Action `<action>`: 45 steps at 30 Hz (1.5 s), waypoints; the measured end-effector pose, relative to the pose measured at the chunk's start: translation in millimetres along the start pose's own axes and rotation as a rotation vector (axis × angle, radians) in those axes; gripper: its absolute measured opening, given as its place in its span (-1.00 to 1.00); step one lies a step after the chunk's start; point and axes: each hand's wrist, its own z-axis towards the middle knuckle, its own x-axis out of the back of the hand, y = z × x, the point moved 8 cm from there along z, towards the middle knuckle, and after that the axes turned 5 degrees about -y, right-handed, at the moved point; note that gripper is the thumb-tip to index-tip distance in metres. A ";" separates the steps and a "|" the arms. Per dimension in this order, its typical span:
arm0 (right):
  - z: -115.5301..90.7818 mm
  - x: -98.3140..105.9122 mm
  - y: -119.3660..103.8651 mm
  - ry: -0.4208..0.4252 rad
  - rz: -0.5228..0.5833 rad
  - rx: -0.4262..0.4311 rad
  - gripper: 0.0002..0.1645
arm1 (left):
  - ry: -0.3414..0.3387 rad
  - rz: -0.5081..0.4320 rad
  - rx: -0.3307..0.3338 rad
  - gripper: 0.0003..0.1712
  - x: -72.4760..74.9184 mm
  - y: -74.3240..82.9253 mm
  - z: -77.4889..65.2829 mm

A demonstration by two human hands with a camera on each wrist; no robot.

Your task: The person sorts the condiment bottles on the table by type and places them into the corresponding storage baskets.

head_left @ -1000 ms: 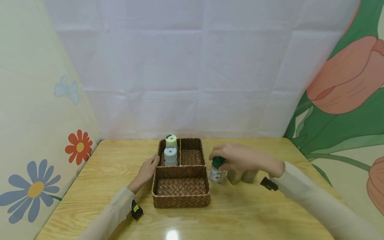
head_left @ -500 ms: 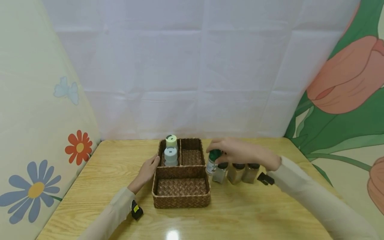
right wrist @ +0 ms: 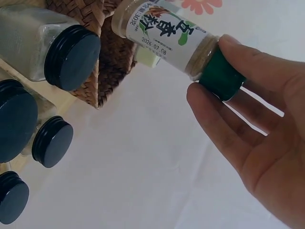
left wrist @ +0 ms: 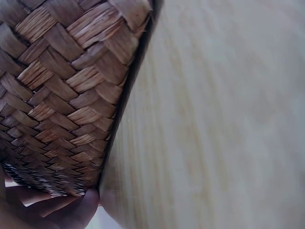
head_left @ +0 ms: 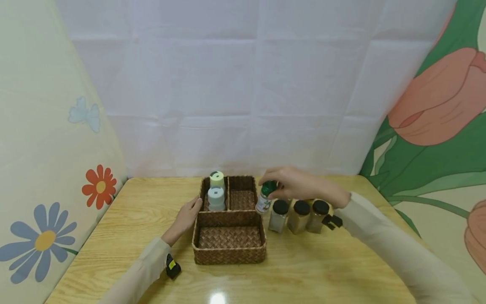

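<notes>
My right hand (head_left: pixel 294 183) pinches the green cap of a small spice bottle (head_left: pixel 263 203) between thumb and fingers. The bottle (right wrist: pixel 164 36) is clear, with brown powder inside and a white label with Chinese characters. In the head view it overlaps the right rim of a brown woven basket (head_left: pixel 229 256). The basket has one wide front compartment and two smaller back ones. My left hand (head_left: pixel 187 214) rests against the basket's left side; in the left wrist view its fingertips (left wrist: pixel 86 205) touch the woven wall near the bottom edge.
Two bottles stand in the basket's back left compartment, one with a pale blue cap (head_left: pixel 216 194) and one with a yellow-green cap (head_left: pixel 217 177). Right of the basket are several black-lidded jars (head_left: pixel 298 221), some partly behind my right hand. A white cloth (head_left: pixel 190 84) hangs behind the wooden table (head_left: pixel 303 274).
My right hand has lifted the spice bottle and carried it back and left toward the basket's right rim, uncovering the jars. The left hand and basket have stayed put.
</notes>
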 end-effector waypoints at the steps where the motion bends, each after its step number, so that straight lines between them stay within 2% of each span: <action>1: 0.8 0.2 1.0 0.004 -0.001 -0.001 -0.50 | 0.001 0.001 0.003 -0.32 0.1 0.0 -0.2; 21: 33.5 -1.4 19.3 0.028 -0.054 -0.016 -0.55 | 0.027 0.038 0.015 -0.34 2.6 2.5 -2.1; 35: 48.5 -6.9 31.5 0.034 -0.086 -0.030 -0.56 | 0.041 0.047 0.003 -0.35 2.6 2.3 -0.1; 45: 62.3 -12.1 42.7 0.022 -0.117 -0.057 -0.55 | 0.022 0.035 0.004 -0.34 1.0 0.5 0.5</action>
